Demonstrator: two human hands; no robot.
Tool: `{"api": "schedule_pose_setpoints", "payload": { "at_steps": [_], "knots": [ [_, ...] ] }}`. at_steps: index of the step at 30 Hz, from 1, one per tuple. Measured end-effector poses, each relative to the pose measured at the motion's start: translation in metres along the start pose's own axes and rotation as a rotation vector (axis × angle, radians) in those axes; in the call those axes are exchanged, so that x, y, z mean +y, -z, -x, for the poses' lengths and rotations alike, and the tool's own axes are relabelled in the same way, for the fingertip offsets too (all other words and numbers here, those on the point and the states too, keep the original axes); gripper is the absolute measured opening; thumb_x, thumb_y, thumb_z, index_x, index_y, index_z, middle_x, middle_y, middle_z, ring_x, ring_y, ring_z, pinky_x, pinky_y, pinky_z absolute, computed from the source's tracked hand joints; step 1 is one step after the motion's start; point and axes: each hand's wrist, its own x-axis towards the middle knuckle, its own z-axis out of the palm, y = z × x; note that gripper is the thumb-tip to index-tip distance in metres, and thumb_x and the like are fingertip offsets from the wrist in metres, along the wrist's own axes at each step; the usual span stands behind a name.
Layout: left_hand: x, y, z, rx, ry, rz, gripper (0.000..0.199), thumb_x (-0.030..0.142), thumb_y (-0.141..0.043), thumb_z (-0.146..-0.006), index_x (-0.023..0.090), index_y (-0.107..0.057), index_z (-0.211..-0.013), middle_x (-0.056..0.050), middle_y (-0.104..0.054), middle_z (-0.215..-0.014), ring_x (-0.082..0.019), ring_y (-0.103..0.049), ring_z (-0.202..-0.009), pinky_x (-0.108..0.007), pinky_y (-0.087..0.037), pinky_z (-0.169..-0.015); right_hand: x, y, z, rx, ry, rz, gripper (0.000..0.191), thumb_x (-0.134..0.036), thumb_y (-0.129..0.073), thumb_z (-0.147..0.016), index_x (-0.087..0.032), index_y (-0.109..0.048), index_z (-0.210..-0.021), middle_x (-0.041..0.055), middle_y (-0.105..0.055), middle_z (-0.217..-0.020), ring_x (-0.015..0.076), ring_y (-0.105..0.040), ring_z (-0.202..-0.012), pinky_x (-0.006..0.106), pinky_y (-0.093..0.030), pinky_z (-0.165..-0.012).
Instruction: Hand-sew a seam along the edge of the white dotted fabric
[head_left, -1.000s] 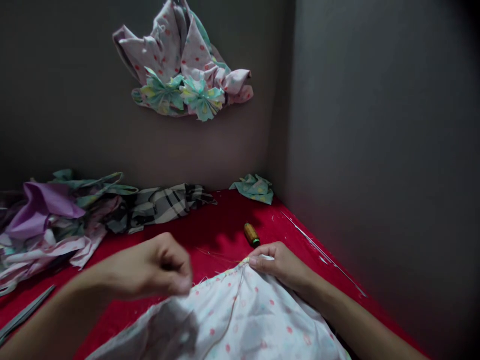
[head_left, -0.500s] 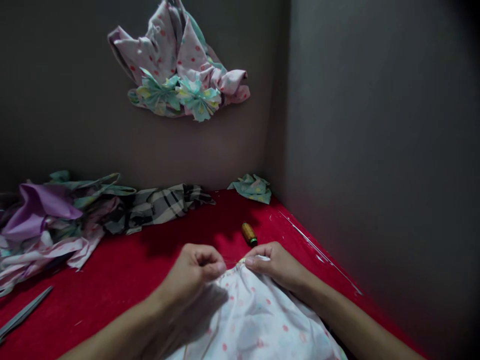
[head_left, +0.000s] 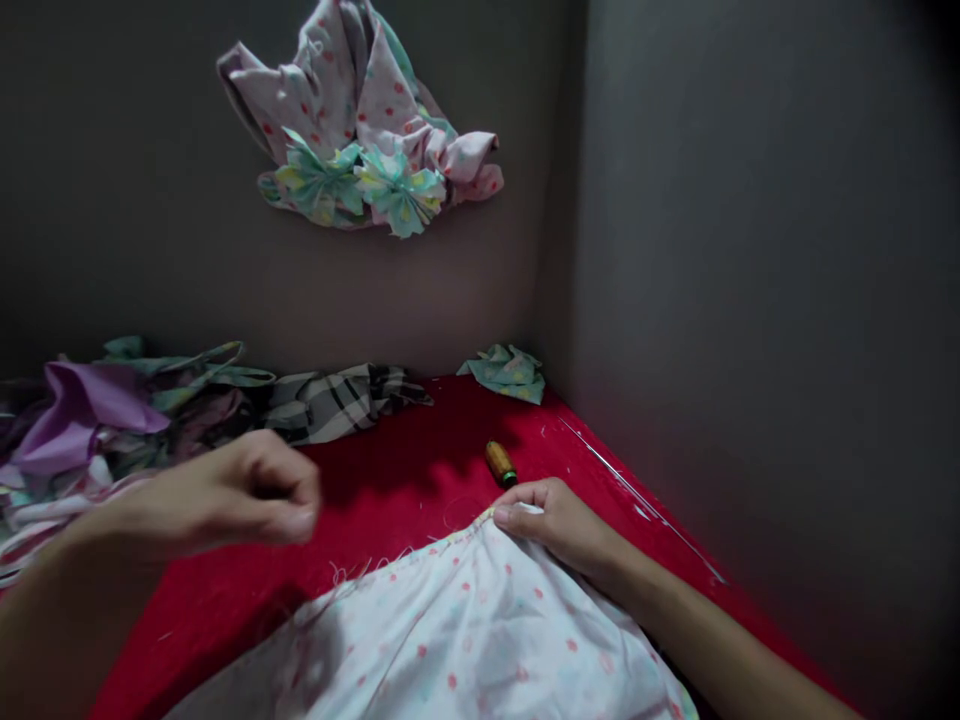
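A white fabric (head_left: 450, 630) with red and pale blue dots spreads in front of me, its upper edge slightly puckered and frayed with loose threads. At the top of that edge, my right hand (head_left: 551, 520) pinches the fabric between thumb and fingers. My left hand (head_left: 262, 490) is in the air to the left, apart from the fabric. Its thumb and forefinger are pressed together; anything between them is too fine to make out. Just beyond my right hand lies a small brown-yellow spool-like piece (head_left: 498, 464) with a green and dark end.
Red cloth (head_left: 405, 490) covers the surface. Heaped scraps, including a purple cloth (head_left: 90, 415) and a plaid cloth (head_left: 337, 400), lie at left. A green scrap (head_left: 506, 373) sits in the corner. Dotted fabric with flower shapes (head_left: 397, 120) hangs on the wall. A thin rod (head_left: 637, 495) lies at right.
My left hand has moved from the fabric's edge out to the left, and the edge now stretches more openly. My right hand keeps its pinch. Scissors at far left are out of sight.
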Motion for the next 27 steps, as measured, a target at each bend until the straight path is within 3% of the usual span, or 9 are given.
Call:
{"api": "schedule_pose_setpoints", "payload": {
  "at_steps": [2,7,9,11,15,18,21,24,27],
  "knots": [
    [0.002,-0.026,-0.025,-0.147,0.042,-0.169,0.021,0.029,-0.06,-0.059,0.011,-0.055,-0.049,0.006,-0.033,-0.04,-0.004,-0.022,-0.041,-0.015,-0.016,-0.041,0.001,0.0,0.0,-0.002,-0.002,0.002,0.022,-0.03,-0.064,-0.058,-0.01,-0.066,-0.067,0.0028,-0.062,-0.057,0.0121,-0.05,-0.053,0.023,-0.037,-0.053],
    [-0.023,-0.098,-0.05,-0.131,0.037,-0.146,0.021,0.028,-0.055,-0.065,0.009,-0.064,-0.068,0.001,-0.051,-0.053,-0.008,-0.037,-0.048,-0.018,-0.026,-0.045,0.002,0.0,-0.001,-0.006,0.003,-0.034,0.022,-0.029,-0.065,-0.058,-0.009,-0.067,-0.067,0.003,-0.063,-0.057,0.0118,-0.051,-0.052,0.023,-0.037,-0.053],
    [-0.033,-0.117,-0.048,-0.109,0.041,-0.097,0.022,0.028,-0.055,-0.065,0.009,-0.064,-0.07,0.0,-0.054,-0.055,-0.008,-0.039,-0.049,-0.019,-0.027,-0.045,0.002,0.0,-0.001,-0.017,0.001,-0.055,0.022,-0.029,-0.065,-0.057,-0.009,-0.067,-0.067,0.0028,-0.063,-0.057,0.0116,-0.051,-0.052,0.023,-0.038,-0.053],
    [-0.036,-0.123,-0.045,-0.08,0.078,0.003,0.019,0.027,-0.055,-0.064,0.009,-0.061,-0.064,0.0,-0.052,-0.051,-0.008,-0.038,-0.046,-0.019,-0.027,-0.043,0.002,0.0,-0.001,-0.027,0.0,-0.063,0.022,-0.029,-0.065,-0.057,-0.009,-0.067,-0.067,0.0027,-0.063,-0.057,0.0116,-0.05,-0.051,0.023,-0.038,-0.052],
    [-0.023,-0.096,-0.044,0.083,0.112,0.201,0.016,0.023,-0.061,-0.057,0.01,-0.053,-0.052,0.005,-0.039,-0.04,-0.003,-0.028,-0.037,-0.016,-0.019,-0.038,0.002,0.0,-0.002,-0.018,-0.018,-0.056,0.022,-0.03,-0.065,-0.057,-0.01,-0.067,-0.067,0.0018,-0.062,-0.055,0.0117,-0.05,-0.051,0.023,-0.037,-0.052],
    [-0.01,-0.055,-0.045,0.342,0.077,0.324,0.017,0.024,-0.066,-0.052,0.012,-0.053,-0.053,0.007,-0.035,-0.039,-0.002,-0.023,-0.034,-0.016,-0.014,-0.035,0.001,0.0,-0.001,-0.002,-0.053,-0.054,0.021,-0.03,-0.065,-0.057,-0.011,-0.066,-0.066,0.0009,-0.061,-0.054,0.0114,-0.05,-0.05,0.022,-0.037,-0.051],
    [-0.006,-0.018,-0.048,0.594,0.012,0.372,0.017,0.023,-0.066,-0.049,0.016,-0.053,-0.058,0.007,-0.037,-0.042,-0.002,-0.026,-0.034,-0.016,-0.016,-0.035,0.0,0.0,0.0,-0.003,-0.051,-0.042,0.021,-0.029,-0.065,-0.058,-0.01,-0.066,-0.067,0.001,-0.061,-0.055,0.0109,-0.049,-0.051,0.022,-0.037,-0.051],
    [-0.014,0.009,-0.054,0.771,-0.035,0.331,0.014,0.023,-0.063,-0.051,0.019,-0.052,-0.059,0.006,-0.039,-0.041,-0.004,-0.028,-0.034,-0.017,-0.017,-0.036,0.0,0.0,0.0,0.001,-0.044,-0.034,0.021,-0.029,-0.064,-0.059,-0.009,-0.066,-0.068,0.001,-0.06,-0.055,0.0104,-0.049,-0.05,0.021,-0.036,-0.051],
    [-0.033,0.031,-0.061,0.962,-0.057,0.099,0.007,0.026,-0.06,-0.057,0.022,-0.053,-0.059,0.004,-0.042,-0.04,-0.006,-0.03,-0.035,-0.021,-0.019,-0.038,0.001,0.001,-0.001,0.005,-0.048,-0.037,0.021,-0.028,-0.064,-0.059,-0.009,-0.066,-0.068,0.001,-0.06,-0.055,0.0104,-0.049,-0.05,0.021,-0.037,-0.051]
  ]
}}
